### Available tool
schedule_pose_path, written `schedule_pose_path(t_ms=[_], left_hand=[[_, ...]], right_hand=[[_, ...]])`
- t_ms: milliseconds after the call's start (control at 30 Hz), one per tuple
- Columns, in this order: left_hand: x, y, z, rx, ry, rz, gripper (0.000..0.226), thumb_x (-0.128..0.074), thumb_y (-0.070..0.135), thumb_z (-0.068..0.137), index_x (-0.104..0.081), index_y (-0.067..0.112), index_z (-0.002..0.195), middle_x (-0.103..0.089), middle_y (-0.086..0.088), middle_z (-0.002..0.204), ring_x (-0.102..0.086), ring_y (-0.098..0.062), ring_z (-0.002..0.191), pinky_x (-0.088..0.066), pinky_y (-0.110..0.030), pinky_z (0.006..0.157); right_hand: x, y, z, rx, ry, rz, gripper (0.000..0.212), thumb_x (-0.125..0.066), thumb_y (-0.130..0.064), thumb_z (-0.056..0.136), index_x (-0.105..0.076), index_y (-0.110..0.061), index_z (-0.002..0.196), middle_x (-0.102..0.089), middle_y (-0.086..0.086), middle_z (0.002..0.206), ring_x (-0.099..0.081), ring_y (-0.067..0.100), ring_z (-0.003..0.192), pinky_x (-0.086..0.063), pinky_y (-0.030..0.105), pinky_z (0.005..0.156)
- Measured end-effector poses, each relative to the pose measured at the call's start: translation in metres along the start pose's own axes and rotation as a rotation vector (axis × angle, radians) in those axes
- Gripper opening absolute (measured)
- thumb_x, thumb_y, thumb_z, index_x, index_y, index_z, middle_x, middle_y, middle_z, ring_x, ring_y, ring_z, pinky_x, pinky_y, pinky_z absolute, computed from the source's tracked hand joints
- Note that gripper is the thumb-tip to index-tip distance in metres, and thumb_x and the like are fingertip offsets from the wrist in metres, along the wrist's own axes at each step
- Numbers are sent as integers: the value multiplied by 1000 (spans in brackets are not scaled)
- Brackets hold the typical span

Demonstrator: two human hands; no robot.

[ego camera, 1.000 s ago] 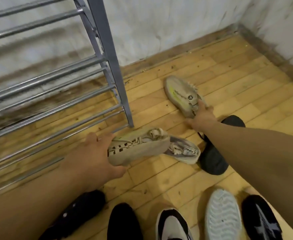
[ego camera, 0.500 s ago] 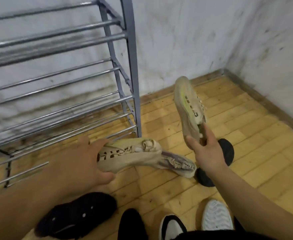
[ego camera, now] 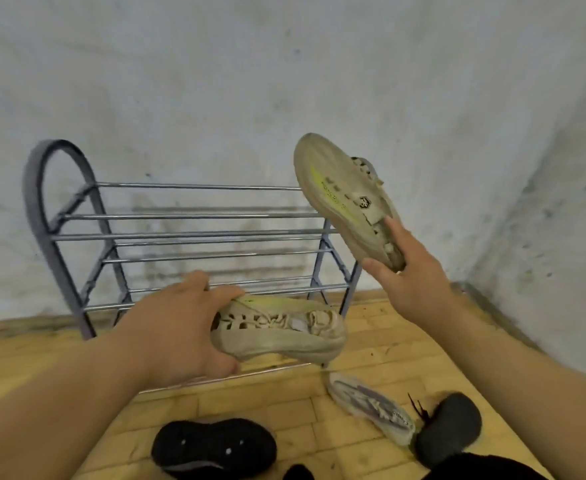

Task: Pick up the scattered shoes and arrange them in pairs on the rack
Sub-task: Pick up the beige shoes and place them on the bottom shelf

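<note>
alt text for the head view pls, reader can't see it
A person's left hand grips a beige sneaker and the right hand holds its matching sneaker higher, in front of a metal shoe rack. A black shoe, a grey-white shoe and a dark grey shoe lie on the wooden floor.

Home corner, plank floor, scuffed wall, shoe rack

Shiny metal rack against a rough, stained plaster wall; scuffed matt knit beige shoes; worn wood floor.
</note>
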State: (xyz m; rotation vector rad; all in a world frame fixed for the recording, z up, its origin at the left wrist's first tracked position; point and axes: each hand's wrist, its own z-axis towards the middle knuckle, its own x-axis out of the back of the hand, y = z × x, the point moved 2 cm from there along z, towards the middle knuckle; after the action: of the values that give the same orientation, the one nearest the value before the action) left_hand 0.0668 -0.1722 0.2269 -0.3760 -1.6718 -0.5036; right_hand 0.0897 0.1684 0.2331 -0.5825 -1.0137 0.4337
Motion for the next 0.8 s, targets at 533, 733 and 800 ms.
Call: schedule_pose_path(t_ms=[533, 733, 800], left_hand=[[10, -133, -15, 87, 18, -83, 111, -67, 85, 58, -20, 50, 153, -32, 14, 113, -50, -14, 104, -47, -31, 80], [7, -133, 0, 63, 9, -77, 112, -66, 85, 57, -21, 49, 153, -33, 14, 117, -52, -16, 110, -45, -30, 80], [6, -132, 3, 47, 21, -95, 111, -66, 84, 58, -21, 49, 153, -34, 15, 118, -51, -15, 111, -46, -31, 82]], right_hand=[[-118, -86, 35, -104, -21, -10, 72, -66, -55, 94, -37, -38, 157, -54, -9, 148, -55, 13, 126, -41, 28, 98], [-154, -105, 77, -123, -99, 46, 78, -59, -70, 88, -29, -44, 155, -59, -6, 140, -57, 26, 127, -49, 40, 97], [-154, -104, 77, -58, -110, -82, 83, -57, -77, 84, -27, -44, 154, -51, -3, 147, -48, 29, 135, -45, 49, 108]])
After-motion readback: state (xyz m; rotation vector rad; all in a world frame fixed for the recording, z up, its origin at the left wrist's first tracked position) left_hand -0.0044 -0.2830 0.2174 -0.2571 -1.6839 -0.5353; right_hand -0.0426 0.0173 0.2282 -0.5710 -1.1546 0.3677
